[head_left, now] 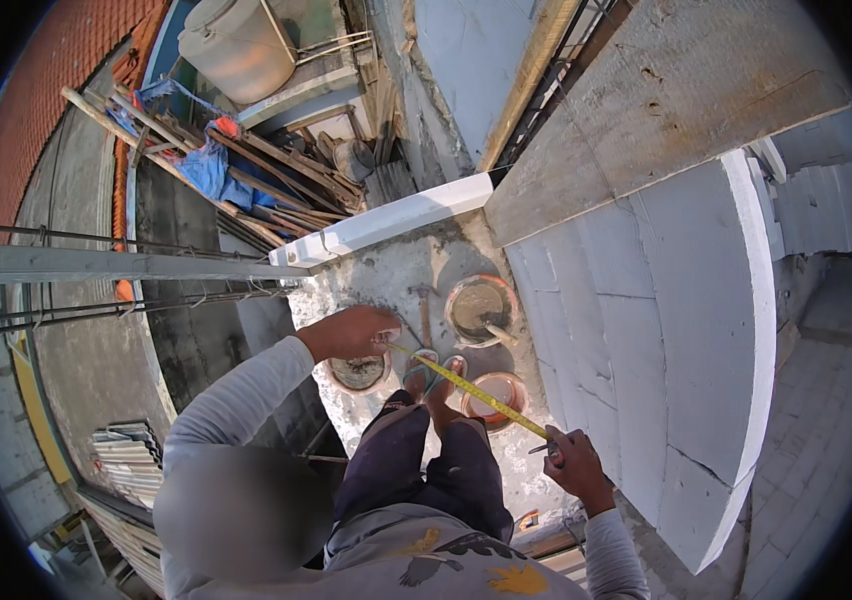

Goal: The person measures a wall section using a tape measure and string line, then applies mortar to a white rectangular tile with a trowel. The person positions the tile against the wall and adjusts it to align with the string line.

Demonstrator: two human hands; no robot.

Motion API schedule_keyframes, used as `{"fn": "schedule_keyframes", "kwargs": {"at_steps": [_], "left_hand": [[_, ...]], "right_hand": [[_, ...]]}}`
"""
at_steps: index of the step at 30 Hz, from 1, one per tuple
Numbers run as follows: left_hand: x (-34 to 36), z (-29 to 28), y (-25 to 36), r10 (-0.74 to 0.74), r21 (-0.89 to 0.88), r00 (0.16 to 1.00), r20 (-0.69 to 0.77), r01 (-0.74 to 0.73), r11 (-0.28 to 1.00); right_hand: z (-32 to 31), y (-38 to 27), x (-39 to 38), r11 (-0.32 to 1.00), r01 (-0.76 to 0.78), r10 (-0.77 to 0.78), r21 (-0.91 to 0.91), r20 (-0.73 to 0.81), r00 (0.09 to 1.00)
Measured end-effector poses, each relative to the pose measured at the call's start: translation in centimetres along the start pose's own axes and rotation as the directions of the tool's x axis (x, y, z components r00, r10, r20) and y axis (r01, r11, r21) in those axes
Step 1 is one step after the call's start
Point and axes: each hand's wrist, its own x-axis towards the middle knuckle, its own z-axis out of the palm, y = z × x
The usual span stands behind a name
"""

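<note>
tape: yellow tape (471, 388), thin flat strip stretched taut, running diagonally from upper left to lower right over the rough slab
left hand (351, 332): pinching the tape's end
right hand (574, 462): clamped round its case
wall (666, 330): smooth white blocks beside it

No packages, labels, signs or screens can be made out in the head view. The only printed surface is the yellow measuring tape (481, 393), a narrow band with fine dark graduations too small to tell apart. It runs diagonally above the concrete slab (386, 275), from the left hand (351, 333) near the slab's middle to the right hand (574, 465) just beside the white block wall (646, 330).
</note>
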Motion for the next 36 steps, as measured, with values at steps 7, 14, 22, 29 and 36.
{"fn": "schedule_keyframes", "kwargs": {"at_steps": [7,14,22,29,36], "left_hand": [[2.4,-1.1,-9.9,-0.144,0.156,0.929,-0.341,0.207,0.966],[13.7,-1.3,-12.1,0.000,0.053,0.647,-0.763,0.062,0.997],[29.4,-5.3,-18.4,0.103,0.160,0.354,-0.930,0.134,0.978],[28.7,12.4,-20.1,-0.128,-0.175,0.373,-0.919,-0.096,0.980],[32.4,17.1,-32.4,-0.083,-0.111,0.403,-0.911,-0.047,0.993]], "right_hand": [[-5.4,0.8,-3.2,0.984,-0.156,0.132,-0.087,-0.236,0.963],[-17.7,-7.9,7.0,0.818,-0.352,-0.067,-0.456,-0.682,0.728],[-22.8,-12.7,20.1,0.448,-0.367,-0.615,-0.815,-0.579,0.535],[-20.1,-17.2,35.6,0.291,-0.354,-0.537,-0.889,-0.458,0.708],[-17.7,-19.5,42.8,0.221,-0.307,-0.325,-0.926,-0.366,0.872]]}}
